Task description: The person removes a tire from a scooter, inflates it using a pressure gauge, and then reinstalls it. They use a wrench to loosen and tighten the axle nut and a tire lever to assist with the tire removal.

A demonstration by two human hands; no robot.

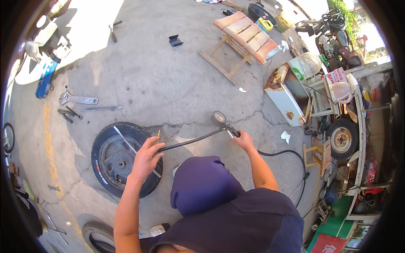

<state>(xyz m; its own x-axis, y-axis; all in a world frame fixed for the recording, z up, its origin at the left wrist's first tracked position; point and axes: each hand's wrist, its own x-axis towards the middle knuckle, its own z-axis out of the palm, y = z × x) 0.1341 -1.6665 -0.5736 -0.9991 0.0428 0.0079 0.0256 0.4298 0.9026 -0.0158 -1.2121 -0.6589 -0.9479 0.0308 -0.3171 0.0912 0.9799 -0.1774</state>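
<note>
My right hand (243, 140) is closed around the handle of a tire inflator (230, 130), whose round dial gauge (218, 118) points away from me. A short black hose (192, 140) runs from it to my left hand (146, 159), which grips the hose near its end. A small brass-coloured tip (159, 133) shows just beyond those fingers. Under and beside my left hand, a wheel with a black tire (101, 168) lies flat on the ground. A thin, light metal bar (125, 139) crosses the wheel, partly hidden by my hand and forearm.
An adjustable wrench (80, 99), pliers (66, 114) and a flat bar (101, 109) lie beyond the wheel. A loose tire (99, 234) is near left. The air hose (295, 153) curves right. A slatted stool (244, 36) and rusty metal box (289, 99) stand farther off.
</note>
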